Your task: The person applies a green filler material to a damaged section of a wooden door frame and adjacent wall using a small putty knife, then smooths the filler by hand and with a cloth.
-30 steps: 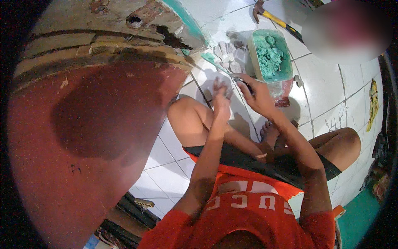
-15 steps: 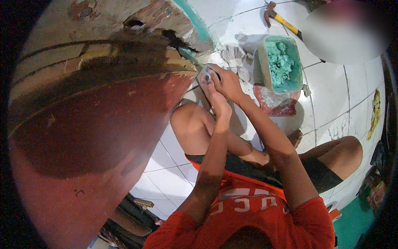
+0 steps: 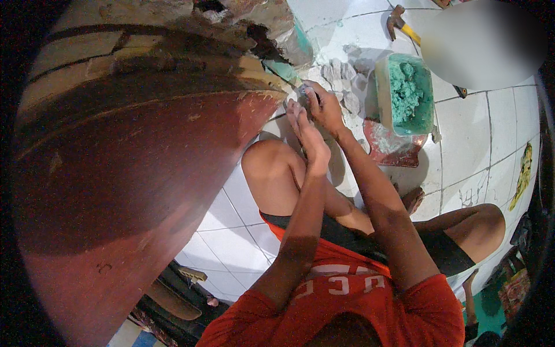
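1. Glows brightest on the white floor tiles [image 3: 465, 130], washed out in places.
2. Sinks into broad, soft-edged shadow across the red panel [image 3: 139, 162].
3. Darkens again beside the red mat [image 3: 396, 147].
4. Shows the hands [image 3: 328, 110] fairly clearly.
5. Curves straight edges toward a black, grainy rim.
6. Blurs completely in an upper-right grey oval.

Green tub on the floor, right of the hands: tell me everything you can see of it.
The open, rectangular pale-green plastic-looking tub has rounded corners and a visible rim. Its inner walls are smeared teal, and lumpy teal-green paste is heaped inside, rough rather than levelled. It sits upright among white floor tiles, to the right of some rough grey chunks. Its near end overlaps a flat red piece with whitish dust; whether it rests on that is unclear. Neither hand touches it.
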Motion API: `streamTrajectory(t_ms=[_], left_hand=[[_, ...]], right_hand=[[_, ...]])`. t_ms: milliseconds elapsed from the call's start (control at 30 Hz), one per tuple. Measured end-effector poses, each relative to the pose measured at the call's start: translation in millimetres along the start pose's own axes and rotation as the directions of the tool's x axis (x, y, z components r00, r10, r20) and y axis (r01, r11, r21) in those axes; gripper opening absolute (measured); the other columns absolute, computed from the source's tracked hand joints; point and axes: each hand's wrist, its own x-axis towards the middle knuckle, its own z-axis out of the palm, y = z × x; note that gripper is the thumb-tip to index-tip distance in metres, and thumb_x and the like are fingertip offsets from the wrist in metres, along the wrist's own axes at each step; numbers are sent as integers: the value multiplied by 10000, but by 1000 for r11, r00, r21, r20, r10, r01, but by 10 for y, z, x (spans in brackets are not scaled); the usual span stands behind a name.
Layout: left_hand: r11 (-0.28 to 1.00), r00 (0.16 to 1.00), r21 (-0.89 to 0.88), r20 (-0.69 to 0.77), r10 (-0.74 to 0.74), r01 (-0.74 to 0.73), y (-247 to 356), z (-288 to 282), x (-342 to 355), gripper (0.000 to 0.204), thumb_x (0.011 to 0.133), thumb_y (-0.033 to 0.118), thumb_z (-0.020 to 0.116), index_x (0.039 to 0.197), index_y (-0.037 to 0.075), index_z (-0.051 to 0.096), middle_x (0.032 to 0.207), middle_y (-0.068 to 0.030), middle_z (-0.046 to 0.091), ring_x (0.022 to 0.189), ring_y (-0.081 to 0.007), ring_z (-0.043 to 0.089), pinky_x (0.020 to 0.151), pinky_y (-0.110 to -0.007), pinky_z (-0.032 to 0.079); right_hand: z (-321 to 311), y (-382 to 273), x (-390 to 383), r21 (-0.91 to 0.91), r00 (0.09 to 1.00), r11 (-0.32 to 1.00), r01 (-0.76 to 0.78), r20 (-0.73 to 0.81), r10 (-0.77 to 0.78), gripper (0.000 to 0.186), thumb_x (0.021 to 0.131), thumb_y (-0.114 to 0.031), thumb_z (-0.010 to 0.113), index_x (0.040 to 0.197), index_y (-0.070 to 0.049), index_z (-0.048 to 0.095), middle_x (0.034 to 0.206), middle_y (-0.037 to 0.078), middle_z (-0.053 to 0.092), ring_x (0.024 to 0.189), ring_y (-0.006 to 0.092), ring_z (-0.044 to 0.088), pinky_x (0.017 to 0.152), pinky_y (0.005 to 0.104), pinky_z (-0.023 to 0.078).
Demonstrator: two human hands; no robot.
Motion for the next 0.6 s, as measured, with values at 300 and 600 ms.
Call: streamTrajectory(t_ms=[300,600], left_hand=[[1000,1000,-25,-19,2,-2,137,34,-58,526,884,218,429,1340,2,281,1378,-127,282,1292,-240,249,1066,-349,176],[999,999,9,-15,31,-31,188,18,-53,496,877,165,408,1332,2,293,1364,-151,288,1278,-253,269,1063,-356,181]], right_hand=[[82,34,-112,55,997,998,13,-82,-8,272,905,-197,446,1153,-115,520,787,217,612,662,388,594,586,421,469],[89,-124,-210,6,991,993,-122,-60,122,263,909,-203,447,1135,-92,525,742,218,610,644,401,594,564,448,467]])
